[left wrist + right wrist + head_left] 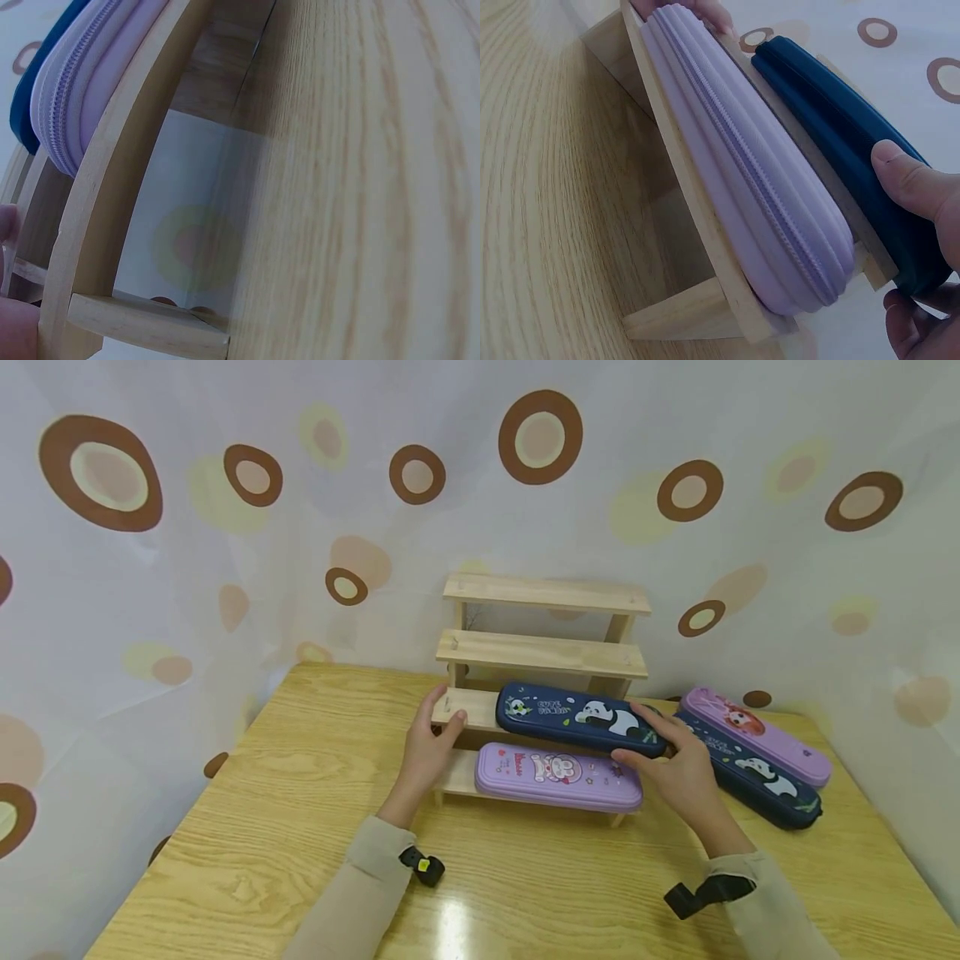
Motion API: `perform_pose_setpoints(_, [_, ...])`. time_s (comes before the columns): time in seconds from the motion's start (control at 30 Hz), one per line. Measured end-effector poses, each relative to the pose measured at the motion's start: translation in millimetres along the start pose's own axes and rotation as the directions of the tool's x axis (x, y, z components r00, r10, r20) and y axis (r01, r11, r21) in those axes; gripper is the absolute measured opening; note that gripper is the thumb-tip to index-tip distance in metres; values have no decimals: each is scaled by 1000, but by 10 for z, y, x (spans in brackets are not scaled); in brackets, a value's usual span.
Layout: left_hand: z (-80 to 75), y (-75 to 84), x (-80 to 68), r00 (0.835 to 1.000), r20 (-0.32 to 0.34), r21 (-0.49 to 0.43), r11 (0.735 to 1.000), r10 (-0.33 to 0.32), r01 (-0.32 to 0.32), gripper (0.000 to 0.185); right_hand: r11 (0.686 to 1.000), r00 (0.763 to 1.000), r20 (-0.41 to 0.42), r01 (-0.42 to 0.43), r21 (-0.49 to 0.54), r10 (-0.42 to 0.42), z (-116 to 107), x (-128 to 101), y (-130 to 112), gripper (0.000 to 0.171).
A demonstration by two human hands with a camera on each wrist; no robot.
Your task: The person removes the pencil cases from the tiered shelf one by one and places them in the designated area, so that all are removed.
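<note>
A wooden step shelf (543,652) stands at the back of the table. On its lowest step lies a purple pencil case (558,775) (750,172) (90,75). A dark blue panda pencil case (581,718) (840,120) lies on the second step. My right hand (675,756) (919,187) grips the right end of that blue case, thumb on its top. At the left end of the second step my left hand (431,743) holds the shelf's wood, fingers curled over the edge.
Two more pencil cases lie on the table right of the shelf: a dark blue panda one (757,772) and a purple one (757,735) behind it. A spotted curtain (225,527) surrounds the wooden table (300,843).
</note>
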State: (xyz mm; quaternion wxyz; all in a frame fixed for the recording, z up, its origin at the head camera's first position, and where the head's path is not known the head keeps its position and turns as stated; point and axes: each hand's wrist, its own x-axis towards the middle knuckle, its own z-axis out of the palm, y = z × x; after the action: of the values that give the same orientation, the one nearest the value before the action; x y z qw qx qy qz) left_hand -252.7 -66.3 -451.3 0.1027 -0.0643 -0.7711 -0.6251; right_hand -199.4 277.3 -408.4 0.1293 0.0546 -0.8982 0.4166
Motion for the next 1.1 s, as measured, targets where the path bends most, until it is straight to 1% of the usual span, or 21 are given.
perform_pose_setpoints(0.2, [-4, -10, -13, 1000, 6, 0, 1000, -5, 5, 59, 1000, 1000, -4, -7, -6, 7, -74, -105, 10, 73])
perform_pose_setpoints(0.4, [-4, -20, -15, 1000, 11, 5, 1000, -16, 16, 58, 998, 998, 7, -56, 15, 56, -171, -194, -7, 74])
perform_pose_setpoints(0.63, [-3, -18, -7, 1000, 12, 9, 1000, -11, 11, 58, 996, 996, -1, -91, -13, 91, -271, -298, 31, 76])
perform_pose_setpoints(0.8, [-2, -4, -15, 1000, 11, 6, 1000, -11, 11, 58, 993, 995, -29, -98, -67, 96, -341, -368, 78, 76])
perform_pose_setpoints(1.1, [-6, 4, -23, 1000, 14, -2, 1000, -13, 13, 58, 991, 991, -92, -105, -86, 97, -456, -505, 196, 74])
